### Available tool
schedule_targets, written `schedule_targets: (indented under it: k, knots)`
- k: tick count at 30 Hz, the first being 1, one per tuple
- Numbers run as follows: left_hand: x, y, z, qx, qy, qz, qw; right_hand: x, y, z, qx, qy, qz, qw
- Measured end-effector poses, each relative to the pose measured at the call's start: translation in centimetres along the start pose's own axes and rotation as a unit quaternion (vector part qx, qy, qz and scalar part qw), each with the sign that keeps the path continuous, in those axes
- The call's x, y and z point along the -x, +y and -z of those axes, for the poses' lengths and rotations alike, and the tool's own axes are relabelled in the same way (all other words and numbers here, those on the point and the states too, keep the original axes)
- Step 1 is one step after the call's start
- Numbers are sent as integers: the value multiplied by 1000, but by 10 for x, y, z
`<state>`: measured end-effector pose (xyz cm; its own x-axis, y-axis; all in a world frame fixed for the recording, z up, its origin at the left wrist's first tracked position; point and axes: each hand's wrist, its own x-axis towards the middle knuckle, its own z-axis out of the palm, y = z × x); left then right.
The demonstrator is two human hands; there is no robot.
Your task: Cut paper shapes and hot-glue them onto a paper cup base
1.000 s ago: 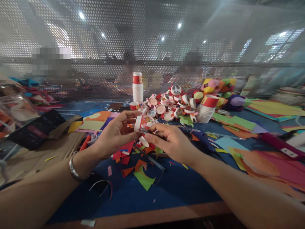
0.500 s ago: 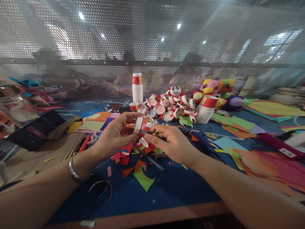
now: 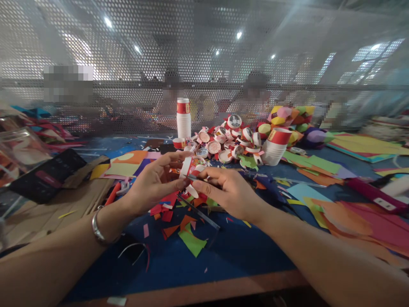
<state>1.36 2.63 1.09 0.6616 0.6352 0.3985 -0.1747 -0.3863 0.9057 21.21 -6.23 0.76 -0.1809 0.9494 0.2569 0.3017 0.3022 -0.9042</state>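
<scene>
My left hand (image 3: 159, 177) grips a white-and-red piece of a paper cup (image 3: 185, 167) between thumb and fingers. From the closed fingers of my right hand (image 3: 223, 189) a thin grey blade (image 3: 192, 176) points left and touches the cup piece's edge; its handle is hidden in the hand, so I cannot tell which cutting tool it is. A strip (image 3: 191, 190) of white cup paper hangs below the blade. Under both hands lie red, orange and green paper scraps (image 3: 191, 241), with a long narrow dark stick (image 3: 201, 213) across them.
Behind the hands is a heap of cut cup bottoms (image 3: 214, 147), between two stacks of paper cups (image 3: 183, 123) (image 3: 275, 149). Coloured paper sheets (image 3: 354, 226) lie right, cardboard (image 3: 79, 200) left. A magenta tool (image 3: 372, 194) lies far right. A perforated screen (image 3: 204, 55) stands behind the table.
The cup piece has tilted slightly between my fingers, showing more of its inside, and the blade has shifted a little along its edge. Both hands stay in nearly the same place.
</scene>
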Motion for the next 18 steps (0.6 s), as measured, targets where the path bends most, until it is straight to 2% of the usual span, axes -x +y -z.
schedule_targets:
  k: [4, 7, 14, 18]
  knots:
    - [-1, -1, 0, 15, 3, 15, 1000, -1, -2, 0, -11, 0, 10, 1000]
    - [-1, 0, 0, 32, 7, 2, 999, -2, -3, 1, -14, 7, 15, 1000]
    - [0, 4, -1, 37, 51, -12, 998, -5, 2, 9, 38, 32, 28, 998]
    - [-1, 4, -2, 50, 45, -22, 997, -8, 6, 11, 63, 35, 20, 997]
